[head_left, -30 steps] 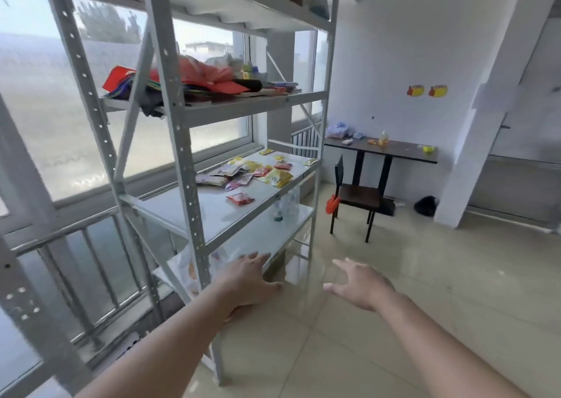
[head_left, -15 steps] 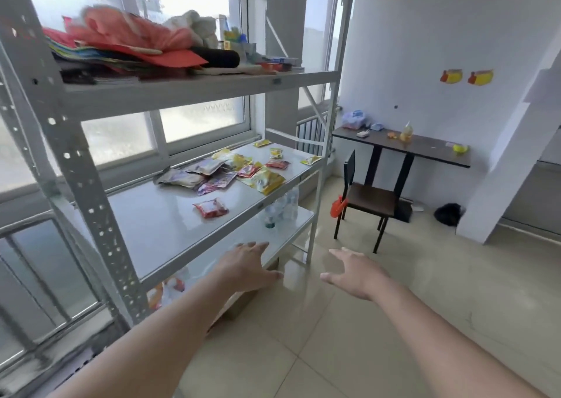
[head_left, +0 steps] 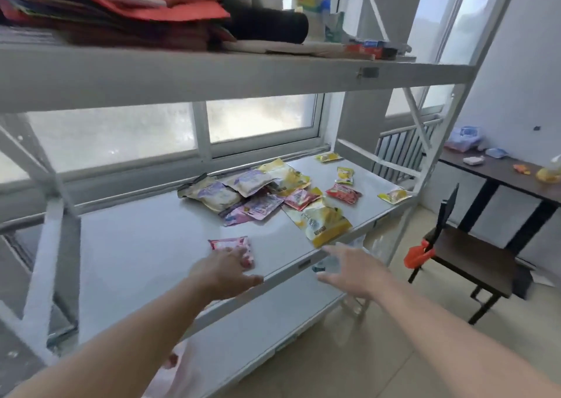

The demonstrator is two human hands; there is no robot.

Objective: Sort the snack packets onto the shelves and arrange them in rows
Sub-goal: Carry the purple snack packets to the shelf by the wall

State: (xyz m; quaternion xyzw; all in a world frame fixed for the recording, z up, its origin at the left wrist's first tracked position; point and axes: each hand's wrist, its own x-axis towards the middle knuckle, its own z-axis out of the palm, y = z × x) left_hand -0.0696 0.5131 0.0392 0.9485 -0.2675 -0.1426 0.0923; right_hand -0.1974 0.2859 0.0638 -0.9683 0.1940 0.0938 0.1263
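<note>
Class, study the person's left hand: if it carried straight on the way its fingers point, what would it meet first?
The left hand would most likely meet the lone red-and-pink packet lying near the front edge of the shelf; the two overlap in this view, though contact is unclear.

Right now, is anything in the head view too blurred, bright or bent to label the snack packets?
Head view: left hand and right hand are smeared by motion; the window is washed out; the wide lens bows the upper shelf along its front edge; the snack packets keep distinct colours, but their print is too soft to read.
</note>
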